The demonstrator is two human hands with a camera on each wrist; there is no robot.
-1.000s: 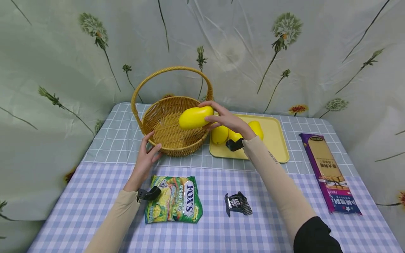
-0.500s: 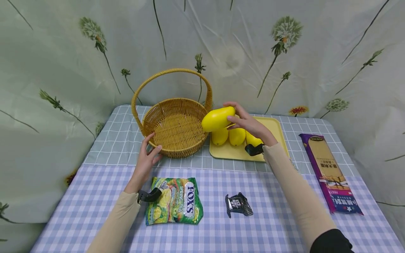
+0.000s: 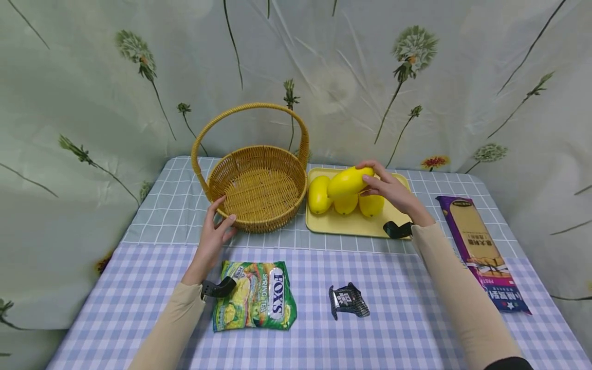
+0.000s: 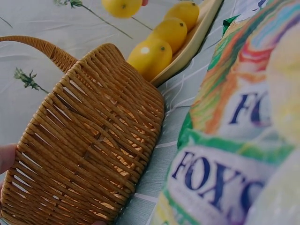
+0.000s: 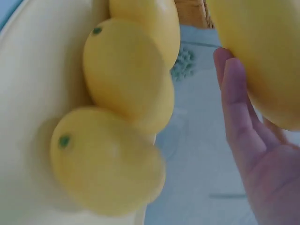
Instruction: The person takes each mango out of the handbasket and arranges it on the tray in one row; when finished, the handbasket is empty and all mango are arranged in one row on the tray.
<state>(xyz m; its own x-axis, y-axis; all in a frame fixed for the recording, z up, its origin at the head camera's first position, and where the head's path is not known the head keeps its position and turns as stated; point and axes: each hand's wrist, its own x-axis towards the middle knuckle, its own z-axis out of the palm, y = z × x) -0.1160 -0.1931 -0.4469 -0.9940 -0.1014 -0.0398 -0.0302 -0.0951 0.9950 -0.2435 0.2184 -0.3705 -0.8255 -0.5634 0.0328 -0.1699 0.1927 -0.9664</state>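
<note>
My right hand (image 3: 388, 187) holds a yellow mango (image 3: 349, 182) above the pale yellow tray (image 3: 319, 224), its fingers and thumb round the fruit's right end. Three more mangoes (image 5: 108, 161) lie side by side on the tray, partly hidden in the head view by the held one. Left of the tray stands a brown wicker basket (image 3: 261, 190) with a tall arched handle; no fruit shows inside. My left hand (image 3: 213, 234) grips the basket's front left rim. In the left wrist view only bits of fingers show at the wicker wall (image 4: 89, 140).
Near the left forearm lies a green FOX'S candy bag (image 3: 254, 295). A small black wrapped packet (image 3: 348, 299) is at front centre. A long purple and tan pasta packet (image 3: 481, 252) lies at the right, beside the right sleeve. A flowered curtain (image 3: 342, 87) hangs behind the table.
My right hand has carried the mango rightward, from over the basket to above the tray's mangoes. The left hand stays at the basket rim.
</note>
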